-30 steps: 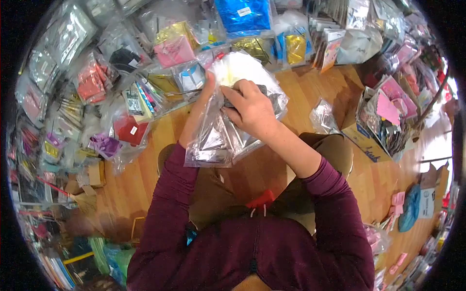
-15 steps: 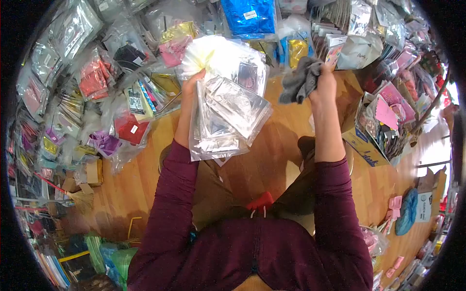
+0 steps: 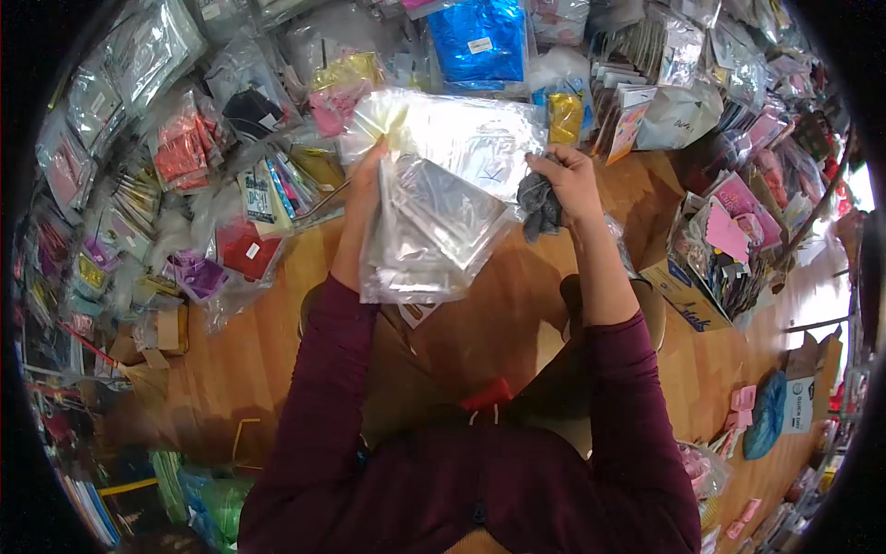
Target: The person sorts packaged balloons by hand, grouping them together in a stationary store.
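Note:
Clear plastic packets [image 3: 429, 226] hang fanned out from my left hand [image 3: 371, 166], which is closed on their upper left part. Several overlap, and glare whitens the upper ones. On the right, my right hand [image 3: 565, 180] is closed round a dark grey cloth [image 3: 540, 205], with thumb and fingertips at the right edge of the upper packet. The cloth hangs below the fingers, beside the packets. Whether the fingertips also pinch the packet's edge is hard to tell.
Bagged goods [image 3: 189, 148] lie heaped along the left and the far side, among them a blue foil packet [image 3: 477, 46]. An open cardboard box [image 3: 685, 294] full of cards stands at the right on the wooden floor [image 3: 268, 355]. A blue bag [image 3: 764, 415] lies farther right.
My right hand has moved left and slightly down with the cloth, from apart to the packets' right edge. The upper packets now stretch farther right.

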`<act>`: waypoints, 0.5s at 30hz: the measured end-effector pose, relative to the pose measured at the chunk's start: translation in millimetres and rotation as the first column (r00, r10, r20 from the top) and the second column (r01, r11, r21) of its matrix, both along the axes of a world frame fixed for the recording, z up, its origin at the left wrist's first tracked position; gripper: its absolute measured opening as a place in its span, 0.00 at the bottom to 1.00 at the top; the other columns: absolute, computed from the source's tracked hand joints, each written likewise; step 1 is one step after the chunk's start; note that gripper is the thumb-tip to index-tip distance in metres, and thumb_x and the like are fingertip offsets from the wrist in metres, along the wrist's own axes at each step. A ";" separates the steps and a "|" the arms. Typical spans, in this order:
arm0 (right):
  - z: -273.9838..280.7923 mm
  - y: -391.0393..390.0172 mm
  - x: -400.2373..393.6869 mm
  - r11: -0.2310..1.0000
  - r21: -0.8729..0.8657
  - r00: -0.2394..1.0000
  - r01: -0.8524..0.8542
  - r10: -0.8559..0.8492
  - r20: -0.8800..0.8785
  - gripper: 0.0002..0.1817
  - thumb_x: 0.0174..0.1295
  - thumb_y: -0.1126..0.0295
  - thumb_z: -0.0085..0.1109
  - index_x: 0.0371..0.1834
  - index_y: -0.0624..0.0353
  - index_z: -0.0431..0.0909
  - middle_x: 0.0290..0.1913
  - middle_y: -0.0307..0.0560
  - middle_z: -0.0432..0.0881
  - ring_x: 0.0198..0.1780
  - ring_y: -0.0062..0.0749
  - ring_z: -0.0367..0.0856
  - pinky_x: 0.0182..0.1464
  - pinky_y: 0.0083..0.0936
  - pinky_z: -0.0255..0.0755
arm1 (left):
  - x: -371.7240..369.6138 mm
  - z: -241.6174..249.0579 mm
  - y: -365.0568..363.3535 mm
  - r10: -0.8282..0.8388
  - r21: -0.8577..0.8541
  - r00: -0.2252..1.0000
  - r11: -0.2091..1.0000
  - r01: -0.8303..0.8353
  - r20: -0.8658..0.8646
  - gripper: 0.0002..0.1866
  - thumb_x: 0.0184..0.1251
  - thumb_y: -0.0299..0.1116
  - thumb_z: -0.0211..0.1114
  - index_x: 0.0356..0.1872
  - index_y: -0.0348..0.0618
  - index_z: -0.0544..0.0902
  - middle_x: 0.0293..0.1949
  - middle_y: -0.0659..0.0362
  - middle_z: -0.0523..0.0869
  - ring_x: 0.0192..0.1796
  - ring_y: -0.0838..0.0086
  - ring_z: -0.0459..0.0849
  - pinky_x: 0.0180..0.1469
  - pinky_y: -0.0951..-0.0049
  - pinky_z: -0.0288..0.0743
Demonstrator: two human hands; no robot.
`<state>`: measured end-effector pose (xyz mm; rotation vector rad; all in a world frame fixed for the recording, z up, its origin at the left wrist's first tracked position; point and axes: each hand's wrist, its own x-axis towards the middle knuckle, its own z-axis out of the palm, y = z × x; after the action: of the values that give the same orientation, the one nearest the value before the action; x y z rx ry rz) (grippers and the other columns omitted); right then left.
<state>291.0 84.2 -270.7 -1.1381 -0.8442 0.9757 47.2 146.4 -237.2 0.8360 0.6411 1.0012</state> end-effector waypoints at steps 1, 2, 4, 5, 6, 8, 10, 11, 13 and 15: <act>-0.8 0.1 2.2 0.998 0.046 0.980 0.040 -0.048 0.192 0.06 0.53 0.76 0.60 0.20 0.62 0.76 0.18 0.35 0.75 0.19 0.15 0.70 0.22 0.15 0.62 | 3.3 9.1 -2.5 0.099 0.029 0.972 0.995 -0.095 -0.211 0.20 0.63 0.44 0.53 0.42 0.34 0.76 0.30 0.59 0.79 0.29 0.75 0.80 0.32 0.75 0.75; -0.1 -0.4 2.7 0.999 0.043 0.980 0.029 -0.037 0.196 0.06 0.53 0.76 0.60 0.20 0.62 0.76 0.18 0.35 0.75 0.19 0.15 0.70 0.22 0.15 0.62 | 7.0 13.3 -3.5 0.196 0.074 0.891 0.981 -0.182 -0.410 0.20 0.64 0.44 0.53 0.41 0.34 0.76 0.30 0.59 0.80 0.29 0.76 0.80 0.32 0.76 0.74; 3.9 -4.9 0.1 0.957 0.166 0.563 0.237 -0.275 0.779 0.05 0.50 0.74 0.62 0.26 0.65 0.77 0.20 0.35 0.75 0.22 0.16 0.72 0.23 0.18 0.64 | 15.0 -7.8 3.1 0.244 0.005 0.931 0.968 -0.252 -0.270 0.19 0.65 0.42 0.52 0.40 0.33 0.77 0.32 0.58 0.80 0.31 0.77 0.79 0.32 0.77 0.73; 9.2 -8.0 -3.1 0.960 0.163 0.565 0.229 -0.267 0.781 0.05 0.50 0.74 0.62 0.26 0.65 0.77 0.20 0.35 0.75 0.22 0.16 0.72 0.23 0.18 0.64 | 16.4 -12.0 3.6 0.258 0.038 0.940 0.966 -0.256 -0.223 0.18 0.66 0.41 0.52 0.40 0.33 0.77 0.33 0.57 0.80 0.32 0.76 0.80 0.33 0.76 0.73; 18.1 -12.1 -7.3 0.958 0.129 0.483 0.255 -0.242 0.841 0.05 0.51 0.74 0.61 0.26 0.64 0.77 0.20 0.35 0.75 0.22 0.18 0.73 0.24 0.19 0.65 | 18.4 -11.7 2.1 0.268 0.071 0.947 0.963 -0.260 -0.176 0.18 0.66 0.41 0.52 0.40 0.33 0.77 0.34 0.57 0.80 0.34 0.75 0.80 0.33 0.75 0.74; 28.6 -17.0 -9.4 0.955 0.096 0.399 0.281 -0.207 0.893 0.05 0.52 0.74 0.60 0.27 0.64 0.77 0.19 0.35 0.76 0.23 0.20 0.74 0.25 0.21 0.66 | 19.9 -8.0 -0.4 0.269 0.032 0.953 0.963 -0.267 -0.138 0.16 0.66 0.40 0.53 0.42 0.35 0.76 0.35 0.57 0.80 0.35 0.73 0.80 0.34 0.74 0.75; 38.4 -21.3 -7.5 1.000 0.012 0.929 -0.021 0.015 0.371 0.04 0.51 0.73 0.60 0.27 0.63 0.77 0.21 0.38 0.78 0.24 0.27 0.77 0.27 0.28 0.69 | 19.0 -3.9 -2.6 0.192 -0.015 0.975 0.981 -0.195 -0.110 0.18 0.66 0.42 0.52 0.47 0.37 0.74 0.37 0.56 0.80 0.34 0.72 0.81 0.36 0.72 0.77; 50.4 -30.5 -7.5 0.981 0.021 0.942 -0.193 0.179 0.283 0.04 0.50 0.74 0.60 0.29 0.63 0.79 0.29 0.45 0.82 0.32 0.32 0.79 0.36 0.31 0.71 | 15.9 -4.2 -4.2 0.194 -0.015 0.975 0.980 -0.197 -0.110 0.18 0.66 0.42 0.52 0.47 0.37 0.74 0.37 0.56 0.80 0.34 0.72 0.81 0.36 0.72 0.77; 76.1 -39.7 -28.1 0.680 0.418 0.768 -0.603 0.351 0.536 0.05 0.50 0.75 0.61 0.31 0.62 0.80 0.37 0.49 0.81 0.40 0.32 0.79 0.44 0.28 0.70 | 8.8 -6.2 -10.7 -0.078 -0.060 0.984 0.994 0.088 0.158 0.21 0.67 0.45 0.50 0.52 0.39 0.70 0.40 0.55 0.79 0.37 0.70 0.81 0.40 0.71 0.78; 84.7 -53.2 -51.6 0.443 0.282 0.525 -0.851 0.694 0.493 0.11 0.50 0.69 0.64 0.33 0.64 0.81 0.42 0.54 0.80 0.45 0.39 0.78 0.50 0.31 0.68 | 13.7 15.0 -22.1 -0.138 -0.008 0.952 0.989 0.146 0.273 0.22 0.67 0.46 0.49 0.53 0.39 0.70 0.42 0.55 0.79 0.39 0.70 0.80 0.41 0.72 0.78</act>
<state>239.4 31.0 -186.0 -0.3702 -1.8892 1.2278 61.0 124.3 -222.2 0.6935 0.3534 0.9522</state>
